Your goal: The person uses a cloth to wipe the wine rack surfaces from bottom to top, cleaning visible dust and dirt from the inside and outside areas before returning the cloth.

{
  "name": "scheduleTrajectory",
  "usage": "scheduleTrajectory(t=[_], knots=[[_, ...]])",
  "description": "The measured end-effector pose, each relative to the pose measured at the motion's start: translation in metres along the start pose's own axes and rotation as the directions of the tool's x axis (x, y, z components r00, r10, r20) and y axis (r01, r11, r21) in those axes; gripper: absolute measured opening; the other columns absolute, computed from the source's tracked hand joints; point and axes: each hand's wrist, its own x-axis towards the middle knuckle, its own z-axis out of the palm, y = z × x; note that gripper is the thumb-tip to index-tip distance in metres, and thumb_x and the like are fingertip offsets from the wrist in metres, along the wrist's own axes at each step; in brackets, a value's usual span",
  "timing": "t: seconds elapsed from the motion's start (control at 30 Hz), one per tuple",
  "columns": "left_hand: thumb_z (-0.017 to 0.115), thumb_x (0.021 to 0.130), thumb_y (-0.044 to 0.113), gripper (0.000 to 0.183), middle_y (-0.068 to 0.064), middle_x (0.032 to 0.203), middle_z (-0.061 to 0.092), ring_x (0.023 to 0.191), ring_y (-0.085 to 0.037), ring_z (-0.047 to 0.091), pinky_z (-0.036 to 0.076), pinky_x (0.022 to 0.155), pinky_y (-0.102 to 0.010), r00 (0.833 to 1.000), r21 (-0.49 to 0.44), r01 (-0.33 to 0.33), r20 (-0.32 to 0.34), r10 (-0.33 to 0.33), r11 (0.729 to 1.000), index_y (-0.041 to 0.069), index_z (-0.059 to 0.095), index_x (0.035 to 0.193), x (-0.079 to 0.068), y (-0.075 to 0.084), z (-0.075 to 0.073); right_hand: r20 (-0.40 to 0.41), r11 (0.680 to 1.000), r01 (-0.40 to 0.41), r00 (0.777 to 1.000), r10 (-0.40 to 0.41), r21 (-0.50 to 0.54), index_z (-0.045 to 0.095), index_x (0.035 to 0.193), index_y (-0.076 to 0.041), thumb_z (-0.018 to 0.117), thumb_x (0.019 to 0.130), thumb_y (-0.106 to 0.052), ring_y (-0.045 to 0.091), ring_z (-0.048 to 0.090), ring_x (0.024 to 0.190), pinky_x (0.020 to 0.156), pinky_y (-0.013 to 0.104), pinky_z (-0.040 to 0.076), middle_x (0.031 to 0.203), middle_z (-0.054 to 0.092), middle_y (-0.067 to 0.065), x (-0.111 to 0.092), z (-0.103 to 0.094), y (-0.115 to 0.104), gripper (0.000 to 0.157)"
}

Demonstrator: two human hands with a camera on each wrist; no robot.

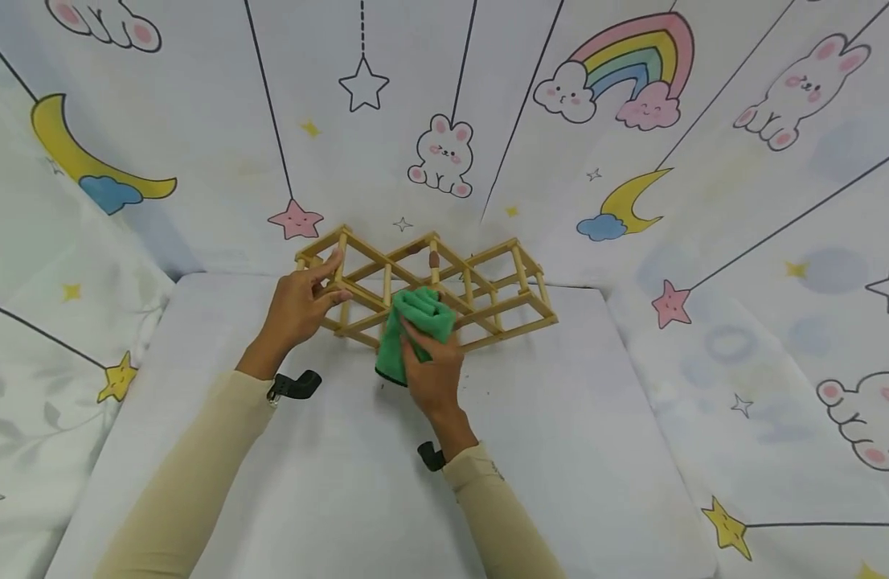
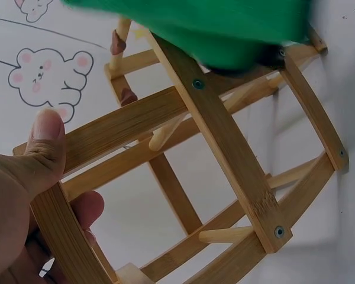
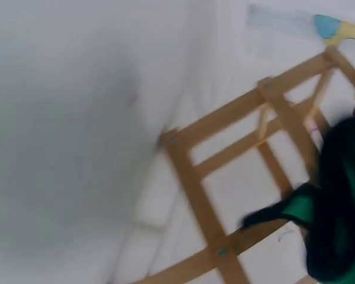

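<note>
A light wooden lattice rack [image 1: 510,334], built from crossed slats and round dowels, stands opened out near the back of the white surface. At its left end, my left hand [image 1: 292,310] grips the frame. The left wrist view shows that thumb against one slat [image 2: 124,130] and the fingers behind. My right hand [image 1: 437,374] holds a bunched green cloth [image 1: 424,312] with a dark edge against the middle of the rack. In the right wrist view the cloth [image 3: 349,201] is blurred and overlaps the slats; the right fingers are mostly hidden there.
White sheeting [image 1: 387,161] printed with rabbits, stars and moons rises behind the rack and at both sides. The white tabletop [image 1: 575,450] extends toward me, with small dark specks near the rack. Dark wrist-camera mounts [image 1: 297,384] sit at both cuffs.
</note>
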Motion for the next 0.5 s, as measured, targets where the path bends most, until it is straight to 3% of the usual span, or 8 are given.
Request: scheduleTrajectory(t=[0.1,0.17,0.23,0.3,0.43,0.5], knots=[[0.077,0.097,0.025,0.071,-0.005,0.072,0.047,0.069,-0.020,0.044,0.037,0.062,-0.031,1.000,0.002,0.004,0.002,-0.004,1.000,0.019,0.045,0.161,0.0003,0.0016,0.0003,-0.140,0.998,0.005,0.990,0.004,0.062,0.076,0.129,-0.003,0.074,0.098,0.001,0.037,0.063,0.136,0.114,0.048,0.051,0.138,0.071,0.019,0.0022,0.0019,-0.0016,0.032],[0.077,0.097,0.025,0.072,-0.004,0.071,0.046,0.069,-0.020,0.043,0.036,0.062,-0.031,1.000,0.009,0.009,0.002,-0.009,1.000,0.019,0.045,0.161,0.0002,0.0019,0.0006,-0.112,0.997,-0.058,0.992,0.064,0.057,0.076,0.130,-0.007,0.074,0.098,0.000,0.031,0.064,0.136,0.114,0.043,0.051,0.137,0.072,0.014,0.0026,0.0030,-0.0009,0.033],[0.077,0.097,0.025,0.072,-0.003,0.070,0.045,0.069,-0.019,0.043,0.037,0.061,-0.031,1.000,0.011,0.010,0.004,-0.010,1.000,0.019,0.045,0.161,0.0003,0.0025,0.0010,-0.015,0.992,-0.119,0.993,0.119,0.034,0.077,0.128,-0.013,0.076,0.096,-0.001,0.025,0.065,0.134,0.112,0.038,0.053,0.135,0.074,0.009,0.0014,0.0030,-0.0008,0.034],[0.077,0.096,0.025,0.072,-0.003,0.069,0.044,0.068,-0.020,0.043,0.036,0.061,-0.031,1.000,0.007,0.010,0.004,-0.010,1.000,0.018,0.045,0.161,0.0000,0.0030,0.0016,0.035,0.992,-0.121,0.992,0.120,0.029,0.078,0.126,-0.015,0.078,0.095,-0.003,0.023,0.067,0.131,0.109,0.038,0.055,0.132,0.076,0.007,0.0001,0.0015,-0.0025,0.033],[0.077,0.096,0.026,0.072,-0.003,0.068,0.047,0.066,-0.019,0.042,0.036,0.059,-0.031,1.000,-0.006,-0.005,-0.003,0.005,1.000,0.017,0.045,0.161,-0.0009,0.0049,0.0022,-0.084,0.997,-0.043,0.995,0.049,0.062,0.075,0.132,-0.009,0.075,0.098,-0.004,0.031,0.063,0.137,0.112,0.045,0.053,0.141,0.070,0.014,0.0042,0.0000,-0.0068,0.034],[0.076,0.097,0.026,0.073,-0.003,0.068,0.049,0.065,-0.019,0.042,0.036,0.059,-0.030,1.000,-0.004,-0.006,0.001,0.006,1.000,0.017,0.045,0.161,-0.0022,0.0056,0.0020,-0.113,0.999,-0.037,0.993,0.040,0.026,0.074,0.133,-0.007,0.074,0.099,-0.004,0.034,0.063,0.137,0.112,0.047,0.053,0.142,0.069,0.018,0.0052,0.0022,-0.0065,0.034]])
